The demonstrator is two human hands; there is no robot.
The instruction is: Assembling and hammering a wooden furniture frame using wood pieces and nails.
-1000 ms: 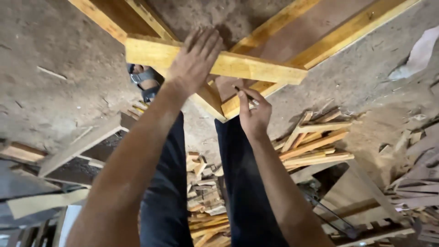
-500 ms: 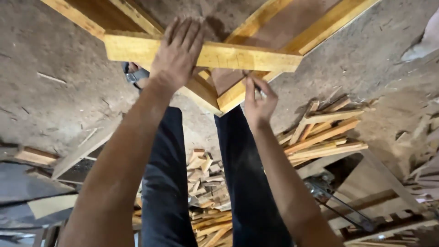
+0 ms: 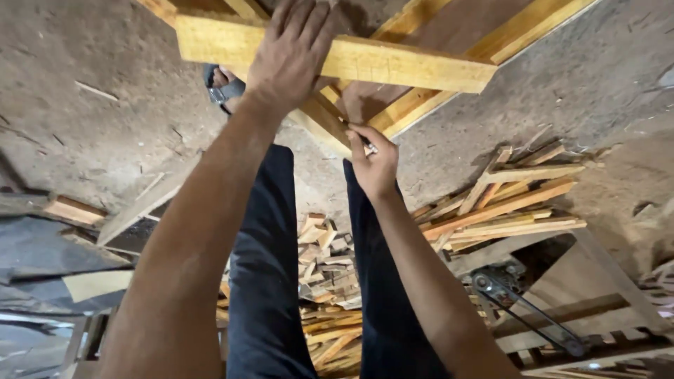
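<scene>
Both hands are being kept at the wooden frame (image 3: 449, 67) on the floor. The left hand (image 3: 291, 52) is being pressed flat, fingers spread, on top of a batten (image 3: 393, 63), so it is bearing down rather than gripping. The right hand (image 3: 375, 161) is being held lower, closed around a thin pencil-like tool (image 3: 364, 142); what the tool is exactly cannot be told.

The batten is being laid across the frame, its long axis running from left to right and dipping slightly toward the right, crossing the frame's diagonal rails. It is lying directly under the left hand, which is the nearer one; the right hand is being kept just below it, beside the corner where two rails are meeting.

The batten is pale yellow sawn timber, square-edged and straight, with faint grain. The frame's rails are being seen as similar yellow wood around a reddish-brown panel. The floor (image 3: 91, 105) is rough, dusty and grey. Offcuts (image 3: 505, 203) are piled to the right, and smaller scraps (image 3: 323, 253) are lying between the dark trouser legs (image 3: 267, 281). A sandalled foot (image 3: 223, 85) is showing beside the batten.
</scene>
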